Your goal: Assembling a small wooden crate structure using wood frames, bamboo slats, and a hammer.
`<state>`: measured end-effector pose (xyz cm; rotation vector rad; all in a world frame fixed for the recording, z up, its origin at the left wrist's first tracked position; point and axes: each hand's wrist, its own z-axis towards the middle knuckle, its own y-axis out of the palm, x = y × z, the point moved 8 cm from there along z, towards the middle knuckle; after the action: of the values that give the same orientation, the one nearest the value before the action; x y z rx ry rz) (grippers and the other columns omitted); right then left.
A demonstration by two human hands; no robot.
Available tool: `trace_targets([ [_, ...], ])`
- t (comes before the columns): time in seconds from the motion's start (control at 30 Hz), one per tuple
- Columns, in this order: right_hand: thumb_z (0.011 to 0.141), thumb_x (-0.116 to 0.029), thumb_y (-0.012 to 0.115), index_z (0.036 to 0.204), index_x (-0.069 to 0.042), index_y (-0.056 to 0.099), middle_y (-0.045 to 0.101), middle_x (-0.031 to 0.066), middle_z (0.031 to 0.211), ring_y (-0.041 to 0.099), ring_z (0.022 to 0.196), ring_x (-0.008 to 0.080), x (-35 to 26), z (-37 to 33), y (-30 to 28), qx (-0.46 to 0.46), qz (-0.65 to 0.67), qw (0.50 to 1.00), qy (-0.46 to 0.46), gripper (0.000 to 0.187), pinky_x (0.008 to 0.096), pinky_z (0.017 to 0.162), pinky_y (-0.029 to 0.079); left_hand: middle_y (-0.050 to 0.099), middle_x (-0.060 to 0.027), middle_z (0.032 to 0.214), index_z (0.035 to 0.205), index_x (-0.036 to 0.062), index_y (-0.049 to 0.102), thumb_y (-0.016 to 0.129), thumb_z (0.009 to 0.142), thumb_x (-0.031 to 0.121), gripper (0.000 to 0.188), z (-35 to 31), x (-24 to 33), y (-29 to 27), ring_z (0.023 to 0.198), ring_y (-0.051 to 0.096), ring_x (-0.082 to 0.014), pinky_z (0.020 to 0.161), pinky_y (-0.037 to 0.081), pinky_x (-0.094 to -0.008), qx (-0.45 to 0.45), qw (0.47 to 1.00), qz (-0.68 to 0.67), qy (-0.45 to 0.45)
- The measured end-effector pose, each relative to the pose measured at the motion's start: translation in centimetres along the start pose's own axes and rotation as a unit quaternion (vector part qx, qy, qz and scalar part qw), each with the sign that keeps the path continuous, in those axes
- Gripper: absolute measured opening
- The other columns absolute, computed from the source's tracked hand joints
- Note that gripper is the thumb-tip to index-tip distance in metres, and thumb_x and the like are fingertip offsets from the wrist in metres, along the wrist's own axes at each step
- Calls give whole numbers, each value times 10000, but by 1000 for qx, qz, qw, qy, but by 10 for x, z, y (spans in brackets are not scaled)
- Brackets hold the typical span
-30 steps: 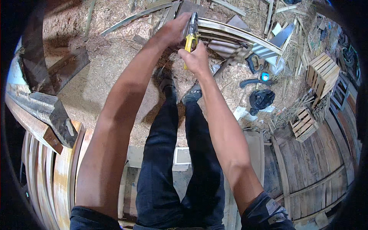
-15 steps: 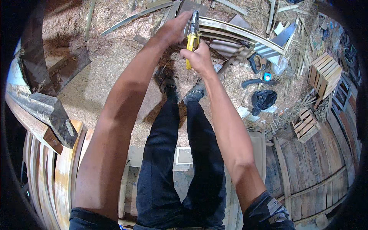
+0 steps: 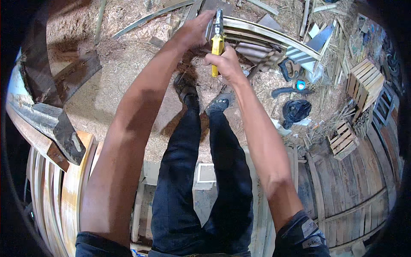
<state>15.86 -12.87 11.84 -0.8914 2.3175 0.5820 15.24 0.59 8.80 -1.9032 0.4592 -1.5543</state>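
Observation:
My right hand (image 3: pixel 227 63) is closed round the yellow grips of what look like pliers (image 3: pixel 218 45), their metal head pointing away from me. Close beside that head, on its left, is my left hand (image 3: pixel 198 30), its fingers curled downward at the end of a wooden slat piece. What lies under those fingers is mostly hidden. Stretching right from both hands is a set of long wooden slats (image 3: pixel 261 32), stacked in layers and bent by the lens. The tool's head overlaps their left end; whether it touches the wood I cannot tell.
Shavings cover the ground. At right lie a handsaw (image 3: pixel 290 70), a black plastic bag (image 3: pixel 296 111), a round blue-and-white item (image 3: pixel 300 85) and a slatted crate (image 3: pixel 364 83). Thick timber (image 3: pixel 49 128) stands at left. My shoes (image 3: pixel 218 106) are below the hands.
The pliers have turned slightly more upright in my right hand, and that hand has shifted a little to the right. My left hand stays nearly in place.

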Motion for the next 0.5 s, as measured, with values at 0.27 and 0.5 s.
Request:
trace_targets([
  [0.27,674,-65,682,941,-63,522,542,9,776,542,670,116,4,-1,-3,-55,48,997,11,311,279,581,445,516,-149,1379,1450,127,370,864,596,179,987,-3,0,-1,1187,576,-370,983,516,-429,-54,998,10,-18],
  [0.5,715,-71,633,972,-113,445,417,-36,734,373,523,63,15,2,-2,-152,166,973,46,322,245,425,310,512,-151,1381,1432,134,378,912,523,224,1059,0,5,-4,1217,555,-366,1009,494,-430,-45,998,-33,10],
])
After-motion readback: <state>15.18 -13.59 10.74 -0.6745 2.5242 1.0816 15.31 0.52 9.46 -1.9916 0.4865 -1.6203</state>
